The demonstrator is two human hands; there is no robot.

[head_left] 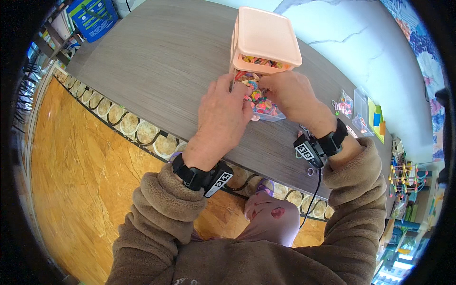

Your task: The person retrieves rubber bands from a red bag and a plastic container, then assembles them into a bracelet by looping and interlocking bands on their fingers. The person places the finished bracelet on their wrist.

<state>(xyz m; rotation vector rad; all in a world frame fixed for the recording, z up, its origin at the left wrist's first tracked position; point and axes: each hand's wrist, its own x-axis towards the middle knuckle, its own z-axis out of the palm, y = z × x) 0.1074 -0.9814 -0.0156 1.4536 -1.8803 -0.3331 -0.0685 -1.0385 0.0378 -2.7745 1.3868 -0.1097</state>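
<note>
A clear plastic box point(274, 117) full of small colourful hair ties and beads point(264, 105) stands on the grey table, against the front of a pale pink bin. My left hand point(221, 111) is curled over the left wall of this box, its thumb and forefinger at the colourful pieces. From the right, my right hand point(292, 92) reaches into the same box. Its fingers are bent down among the pieces, and their tips are mostly hidden, so what they pinch does not show. Each wrist bears a black strap with a small device.
The lidded pink bin point(268, 33) has more colourful pieces inside. To the right are a small bag of pieces point(346, 104), a clear tray point(363, 111) and a yellow-green sheet point(376, 121). A hair tie point(311, 171) lies near the table edge. A blue container point(93, 20) stands far left.
</note>
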